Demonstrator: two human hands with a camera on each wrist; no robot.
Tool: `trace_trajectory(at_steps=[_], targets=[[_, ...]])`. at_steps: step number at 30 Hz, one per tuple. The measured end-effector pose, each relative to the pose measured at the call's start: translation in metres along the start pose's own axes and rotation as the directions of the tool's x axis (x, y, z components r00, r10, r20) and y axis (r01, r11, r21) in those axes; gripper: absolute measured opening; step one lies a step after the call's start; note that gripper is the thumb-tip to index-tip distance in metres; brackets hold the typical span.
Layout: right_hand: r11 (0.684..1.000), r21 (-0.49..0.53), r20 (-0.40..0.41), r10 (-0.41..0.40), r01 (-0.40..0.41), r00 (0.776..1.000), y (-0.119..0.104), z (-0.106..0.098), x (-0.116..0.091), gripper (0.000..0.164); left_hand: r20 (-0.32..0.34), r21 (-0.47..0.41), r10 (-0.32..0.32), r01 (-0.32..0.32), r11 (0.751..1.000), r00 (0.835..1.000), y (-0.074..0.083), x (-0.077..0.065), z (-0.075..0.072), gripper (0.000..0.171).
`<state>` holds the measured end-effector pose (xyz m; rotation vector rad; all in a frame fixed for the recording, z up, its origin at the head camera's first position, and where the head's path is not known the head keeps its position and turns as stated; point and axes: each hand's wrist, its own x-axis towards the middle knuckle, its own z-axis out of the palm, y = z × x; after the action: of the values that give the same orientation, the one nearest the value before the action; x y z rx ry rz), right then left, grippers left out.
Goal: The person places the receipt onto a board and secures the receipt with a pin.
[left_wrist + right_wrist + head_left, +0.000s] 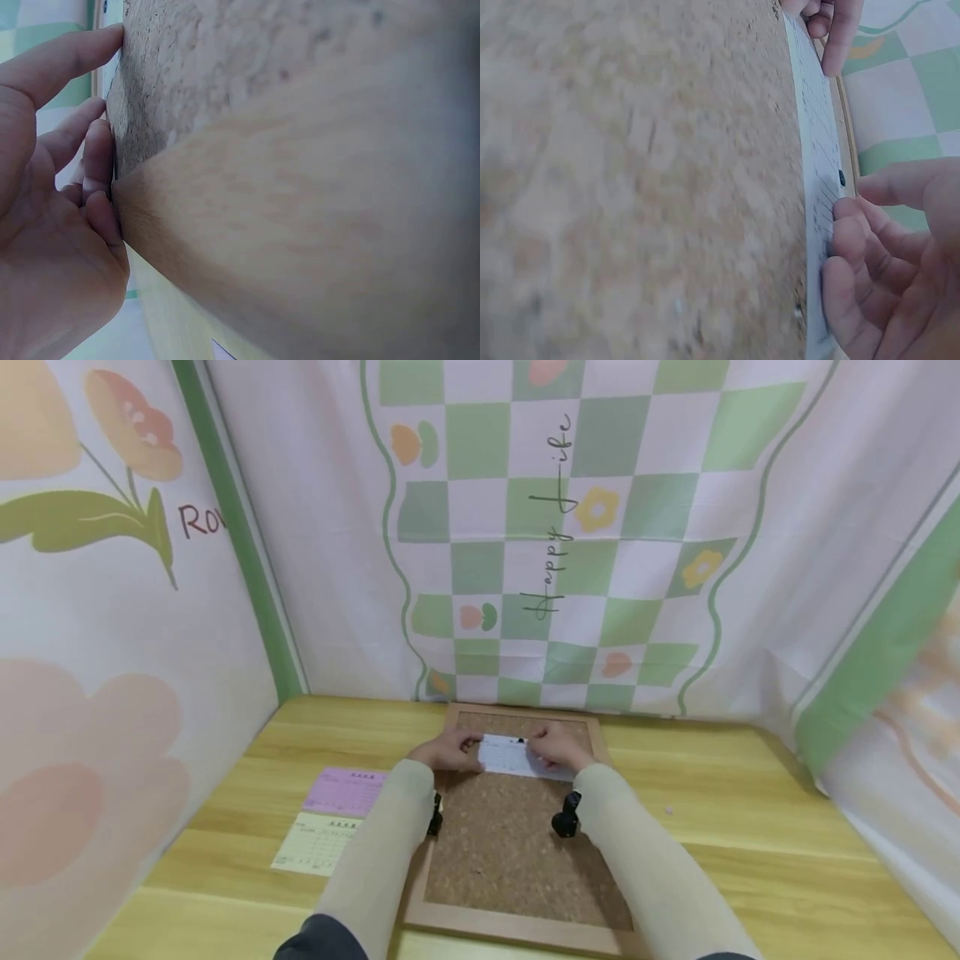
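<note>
A white printed slip of paper [504, 755] lies across the upper part of a wood-framed cork board [517, 852]. My left hand [453, 750] rests at the slip's left end, its fingertips touching the paper and cork. On the slip's right half rests my right hand [558, 747], with fingers bent and fingertips on the paper. A small dark piece like a pushpin head [841, 178] sits near the slip's top edge, just beside the right fingertips. Whether those fingers touch it, I cannot tell. Part of the slip's right side is hidden under the right hand.
Left of the board, a pink printed slip [345, 790] and a pale yellow one [311, 843] lie on the wooden table [720, 877]. A tiny pink object [669, 810] lies to the right. Patterned curtains [525, 527] enclose the table's back and sides.
</note>
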<state>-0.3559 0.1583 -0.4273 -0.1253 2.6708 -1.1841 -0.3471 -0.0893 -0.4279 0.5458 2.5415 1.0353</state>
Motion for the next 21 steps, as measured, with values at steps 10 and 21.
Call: trace_trajectory(at_steps=[10,21], targets=[[0.997,-0.029,0.055,-0.071,0.072,0.996,0.006,-0.018,-0.015,0.028,0.001,0.008,-0.007,0.007,1.000,1.000,0.003,0.001,0.001,0.067],[0.986,-0.111,0.089,-0.119,0.128,0.989,0.012,-0.040,-0.034,0.037,0.004,0.016,-0.016,0.016,1.000,1.000,0.001,0.001,0.002,0.067]])
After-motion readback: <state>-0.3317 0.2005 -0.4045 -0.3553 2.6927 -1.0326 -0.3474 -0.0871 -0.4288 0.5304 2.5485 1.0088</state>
